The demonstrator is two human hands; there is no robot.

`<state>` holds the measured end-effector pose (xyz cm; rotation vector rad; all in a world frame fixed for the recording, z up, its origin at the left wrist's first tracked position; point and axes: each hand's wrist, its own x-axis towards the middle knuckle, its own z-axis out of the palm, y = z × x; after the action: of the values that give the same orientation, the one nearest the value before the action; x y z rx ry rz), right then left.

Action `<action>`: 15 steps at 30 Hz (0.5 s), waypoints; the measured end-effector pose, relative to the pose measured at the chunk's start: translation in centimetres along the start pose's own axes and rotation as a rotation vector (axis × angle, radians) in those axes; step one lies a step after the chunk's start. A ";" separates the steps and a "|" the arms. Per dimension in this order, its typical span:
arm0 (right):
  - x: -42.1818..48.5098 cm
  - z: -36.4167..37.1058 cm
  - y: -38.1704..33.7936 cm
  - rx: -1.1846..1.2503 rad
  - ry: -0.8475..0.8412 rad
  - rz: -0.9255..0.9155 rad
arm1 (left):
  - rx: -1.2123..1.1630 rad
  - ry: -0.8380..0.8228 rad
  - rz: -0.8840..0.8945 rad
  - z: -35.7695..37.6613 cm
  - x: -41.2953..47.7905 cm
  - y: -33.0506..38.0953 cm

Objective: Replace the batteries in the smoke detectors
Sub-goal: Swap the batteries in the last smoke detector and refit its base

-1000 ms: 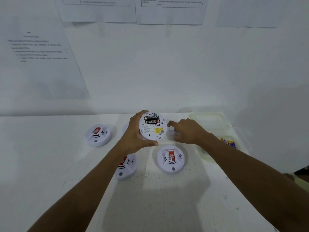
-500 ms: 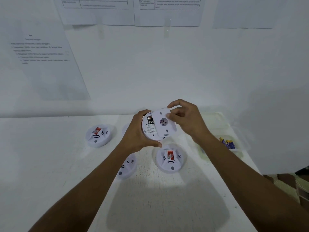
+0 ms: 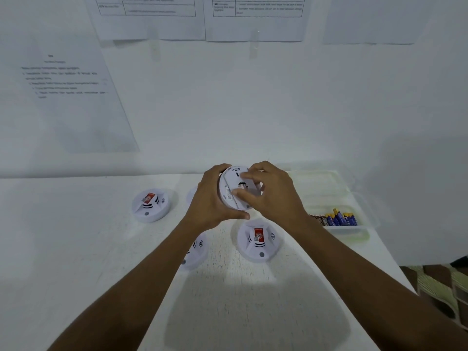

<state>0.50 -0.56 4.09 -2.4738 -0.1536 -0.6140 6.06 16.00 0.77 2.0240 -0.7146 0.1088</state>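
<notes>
My left hand [image 3: 207, 198] grips a white round smoke detector [image 3: 231, 190] by its left rim, back side toward me, raised above the table. My right hand [image 3: 271, 193] holds a white round back cover [image 3: 247, 178] against that back, fingers curled over it. The batteries inside are almost hidden by the cover. Three more detectors lie face up on the table: one at the left [image 3: 151, 205], one under my left forearm [image 3: 196, 252], one below my hands [image 3: 259, 240]. Part of another white piece [image 3: 190, 195] peeks out behind my left wrist.
A clear plastic tray [image 3: 364, 211] at the right holds several blue and dark batteries [image 3: 336, 219]. The white table [image 3: 240, 300] ends at a white wall with taped paper sheets [image 3: 76, 97]. Past the table's right edge, a patterned floor [image 3: 443, 282] shows.
My right hand picked up the back cover from the table and brought it onto the detector's back. The exposed batteries are now nearly covered. My left hand kept its grip.
</notes>
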 end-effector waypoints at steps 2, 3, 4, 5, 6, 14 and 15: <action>0.1 -0.1 -0.5 -0.024 -0.021 0.022 | 0.019 -0.006 -0.030 0.1 0.0 -0.1; 0.2 0.0 -0.6 -0.030 -0.030 0.034 | 0.027 -0.009 -0.040 0.2 0.0 -0.2; 0.3 0.0 -0.8 -0.030 -0.034 0.045 | 0.039 -0.011 -0.045 0.2 -0.1 -0.3; 0.4 0.0 -0.9 -0.028 -0.035 0.052 | 0.051 -0.008 -0.043 0.2 -0.1 -0.3; 0.4 0.1 -0.9 -0.026 -0.037 0.058 | 0.058 -0.005 -0.044 0.2 -0.1 -0.5; 1.4 -0.1 -2.1 -0.084 -0.059 0.167 | 0.114 -0.007 -0.014 0.2 0.1 -0.7; 1.5 -0.2 -2.2 -0.067 -0.036 0.196 | 0.111 0.004 0.003 0.2 0.0 -0.5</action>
<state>1.25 1.14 6.03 -2.5260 0.0961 -0.4987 6.32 16.05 0.28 2.1277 -0.7232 0.1577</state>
